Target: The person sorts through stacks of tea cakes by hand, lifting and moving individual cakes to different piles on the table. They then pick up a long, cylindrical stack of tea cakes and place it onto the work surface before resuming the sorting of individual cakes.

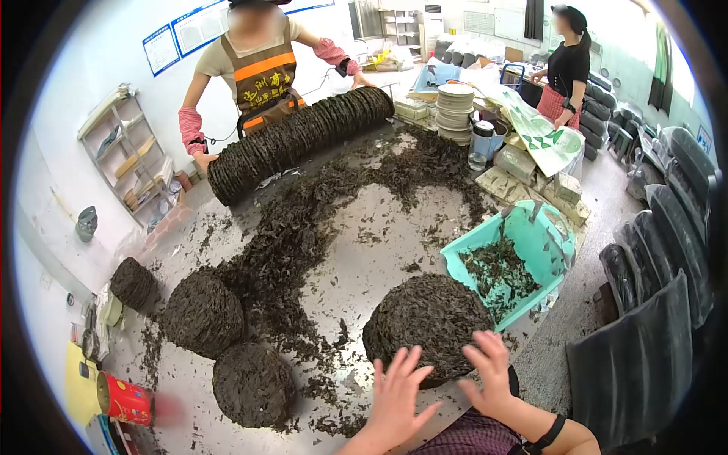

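A thick round cake of dark, leafy flakes (428, 322) lies flat on the table (364, 269) right in front of me. My left hand (400, 402) is at its near edge, fingers spread and holding nothing. On the right side of the same cake, my right hand (489, 373) is open too, its fingertips overlapping the rim. Loose dark flakes (296, 220) are strewn in a broad band across the table. Just past the cake, to the right, a turquoise plastic bin (557, 258) holds more of the flakes.
Smaller dark cakes (254, 385) stand at the left, near a red tin (125, 398). Across the table a person in an apron (262, 72) grips a long roll of stacked cakes (299, 144). Stacked plates (455, 112) and black-wrapped packs (633, 360) are at the right.
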Motion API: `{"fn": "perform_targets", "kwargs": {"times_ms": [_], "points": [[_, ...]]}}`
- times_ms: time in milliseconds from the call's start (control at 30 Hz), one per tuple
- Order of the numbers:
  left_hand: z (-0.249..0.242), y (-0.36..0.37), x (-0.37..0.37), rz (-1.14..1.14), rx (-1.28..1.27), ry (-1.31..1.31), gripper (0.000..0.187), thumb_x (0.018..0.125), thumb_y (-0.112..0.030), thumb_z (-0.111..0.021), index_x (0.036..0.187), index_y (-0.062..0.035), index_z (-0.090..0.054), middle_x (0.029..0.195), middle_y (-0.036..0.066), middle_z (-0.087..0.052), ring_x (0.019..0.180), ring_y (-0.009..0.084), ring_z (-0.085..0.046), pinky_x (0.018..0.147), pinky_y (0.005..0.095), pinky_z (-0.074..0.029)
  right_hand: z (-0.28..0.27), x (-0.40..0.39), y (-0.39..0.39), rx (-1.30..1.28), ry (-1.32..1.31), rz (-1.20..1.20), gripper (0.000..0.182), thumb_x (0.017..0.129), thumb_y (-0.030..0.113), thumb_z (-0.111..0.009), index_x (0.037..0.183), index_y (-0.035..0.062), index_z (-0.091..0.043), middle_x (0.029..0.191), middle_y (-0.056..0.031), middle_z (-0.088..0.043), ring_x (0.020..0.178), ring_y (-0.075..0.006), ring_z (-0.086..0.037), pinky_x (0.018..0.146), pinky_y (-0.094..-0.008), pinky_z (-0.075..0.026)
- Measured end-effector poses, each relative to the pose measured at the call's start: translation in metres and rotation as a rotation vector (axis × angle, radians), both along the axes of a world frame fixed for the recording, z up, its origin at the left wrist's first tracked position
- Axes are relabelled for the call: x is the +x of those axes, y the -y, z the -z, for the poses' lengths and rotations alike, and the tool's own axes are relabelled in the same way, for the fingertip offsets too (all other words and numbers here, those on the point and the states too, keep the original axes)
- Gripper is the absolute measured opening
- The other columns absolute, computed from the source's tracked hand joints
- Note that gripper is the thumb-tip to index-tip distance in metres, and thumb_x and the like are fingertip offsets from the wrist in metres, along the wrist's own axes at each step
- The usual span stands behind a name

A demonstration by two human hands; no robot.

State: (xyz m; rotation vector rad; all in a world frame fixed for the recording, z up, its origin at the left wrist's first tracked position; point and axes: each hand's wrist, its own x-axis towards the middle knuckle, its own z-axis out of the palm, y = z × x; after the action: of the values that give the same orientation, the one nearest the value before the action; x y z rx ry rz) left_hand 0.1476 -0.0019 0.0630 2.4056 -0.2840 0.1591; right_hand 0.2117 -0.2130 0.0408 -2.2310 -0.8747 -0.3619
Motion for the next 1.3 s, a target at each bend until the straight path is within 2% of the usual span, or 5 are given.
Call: {"fn": "perform_targets", "kwargs": {"times_ms": [133, 433, 733, 967, 1300], "points": [[0.025, -0.048, -0.043, -0.365, 0.032, 0.033, 0.066, 0.079, -0.036, -0.073, 0.131, -0.008, -0.043, 0.152, 0.019, -0.023, 0.142, 0.0409, -0.015, 0.113, 0.0599, -0.003, 0.033, 0.009, -0.026, -0.348, -0.13, -0.106, 0.07, 0.083, 0.04, -0.071, 0.142, 0.0196, -0.042, 0.151, -0.0089, -0.03, 0.142, -0.0342, -0.019, 0.113, -0.0623, -0.006], [0.071, -0.203, -0.159, -1.153, 0.286, -0.078, 0.051, 0.085, -0.034, -0.066, 0.131, -0.0161, -0.054, 0.153, 0.014, -0.028, 0.141, 0.042, -0.017, 0.112, 0.0624, -0.007, -0.001, 0.056, -0.148, -0.073, 0.137, -0.214, 0.063, 0.083, 0.026, -0.071, 0.139, 0.0178, -0.044, 0.149, -0.0097, -0.033, 0.14, -0.0317, -0.026, 0.113, -0.0609, -0.007], [0.05, -0.079, -0.134, -0.728, 0.178, -0.185, 0.049, 0.084, -0.032, -0.069, 0.128, -0.0158, -0.058, 0.141, 0.018, -0.033, 0.128, 0.0404, -0.032, 0.11, 0.0533, -0.019, 0.011, -0.016, -0.143, 0.061, -0.15, -0.603, 0.013, 0.081, 0.017, -0.072, 0.094, 0.016, -0.069, 0.095, 0.0035, -0.066, 0.091, -0.0169, -0.06, 0.096, -0.0383, -0.041], [0.097, -0.09, -0.117, -1.035, -0.802, -0.148, 0.077, 0.082, -0.036, -0.074, 0.137, 0.0032, -0.037, 0.134, 0.023, -0.031, 0.129, 0.0349, -0.029, 0.106, 0.0444, -0.03, 0.009, -0.028, -0.107, -0.144, -0.152, -0.633, 0.005, 0.081, 0.019, -0.071, 0.084, 0.0159, -0.068, 0.08, 0.0048, -0.058, 0.081, -0.0145, -0.054, 0.08, -0.0327, -0.04], [0.121, -0.1, -0.118, -0.982, -0.665, -0.379, 0.074, 0.08, -0.04, -0.076, 0.126, 0.0056, -0.04, 0.124, 0.019, -0.036, 0.117, 0.0285, -0.039, 0.1, 0.0406, -0.036, 0.018, -0.041, -0.092, -0.358, -0.044, -0.577, 0.008, 0.081, 0.016, -0.065, 0.088, 0.0133, -0.064, 0.08, 0.0005, -0.048, 0.084, -0.017, -0.05, 0.08, -0.0328, -0.038]]}}
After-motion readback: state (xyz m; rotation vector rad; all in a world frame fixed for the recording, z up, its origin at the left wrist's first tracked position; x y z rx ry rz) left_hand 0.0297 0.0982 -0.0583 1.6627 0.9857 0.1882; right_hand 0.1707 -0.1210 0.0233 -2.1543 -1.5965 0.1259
